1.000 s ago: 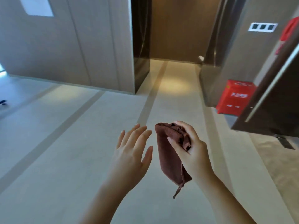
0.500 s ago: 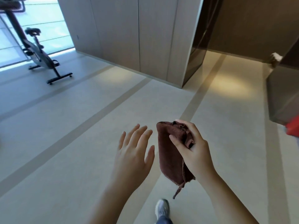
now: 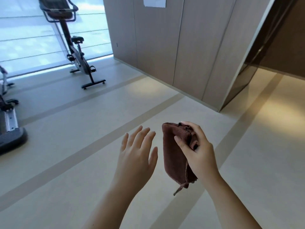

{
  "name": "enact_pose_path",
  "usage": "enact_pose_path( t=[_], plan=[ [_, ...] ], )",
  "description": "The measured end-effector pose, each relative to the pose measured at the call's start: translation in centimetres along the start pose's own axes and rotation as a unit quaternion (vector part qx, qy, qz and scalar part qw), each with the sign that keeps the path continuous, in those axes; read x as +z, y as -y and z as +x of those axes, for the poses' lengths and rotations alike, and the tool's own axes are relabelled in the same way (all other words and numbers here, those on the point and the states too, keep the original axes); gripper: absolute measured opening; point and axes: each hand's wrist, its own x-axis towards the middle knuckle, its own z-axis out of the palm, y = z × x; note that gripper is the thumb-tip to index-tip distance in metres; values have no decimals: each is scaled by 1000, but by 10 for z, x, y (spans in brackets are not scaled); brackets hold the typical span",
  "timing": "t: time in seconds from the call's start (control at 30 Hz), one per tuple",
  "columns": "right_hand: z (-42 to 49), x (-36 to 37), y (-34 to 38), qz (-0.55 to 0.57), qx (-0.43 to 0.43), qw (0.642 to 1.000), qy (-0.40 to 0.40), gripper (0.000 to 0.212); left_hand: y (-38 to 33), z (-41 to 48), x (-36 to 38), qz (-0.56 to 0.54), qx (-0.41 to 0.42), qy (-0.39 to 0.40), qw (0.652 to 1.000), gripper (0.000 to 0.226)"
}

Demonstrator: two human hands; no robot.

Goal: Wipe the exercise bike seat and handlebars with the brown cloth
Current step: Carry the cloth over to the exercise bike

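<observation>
The step in hand looks like the approach: no wiping has begun, since the exercise bike (image 3: 77, 55) stands well apart from the person, up in the far left of the view beside the bright window (image 3: 24, 38). The right hand (image 3: 198, 152) grips the brown cloth (image 3: 175, 156), with the fingers curled over its bunched top edge and the thumb pressing across its front. The rest of the cloth hangs down in a loose fold, with a small tag or thread dangling below. The left hand (image 3: 137, 156) is just beside the cloth but not touching it. It is open, with the fingers straight and slightly spread, and it holds nothing. Both hands are raised in front of the body over the pale floor (image 3: 82, 146). The bike's seat (image 3: 77, 38) is the small dark saddle on its post, and the handlebars (image 3: 58, 12) rise higher at the top edge of the view. Neither has anything on it or near it. My reading is that the next move calls for walking across the striped floor toward the bike, keeping clear of the other machine (image 3: 9, 129) at the left edge. The cloth probably then needs spreading flatter in the palm, perhaps with the free hand's help, before it is pressed onto the saddle.
</observation>
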Motion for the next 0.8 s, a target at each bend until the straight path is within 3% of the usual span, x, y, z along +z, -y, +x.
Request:
enact_pose_path(
  t=[0.3,0.8],
  plan=[
    [131,97,-54,37,33,995,88,32,113,88,48,27,-67,-13,997,36],
    [425,342,-96,65,35,988,139,32,401,312,78,125,-137,-28,982,37]
  ],
)
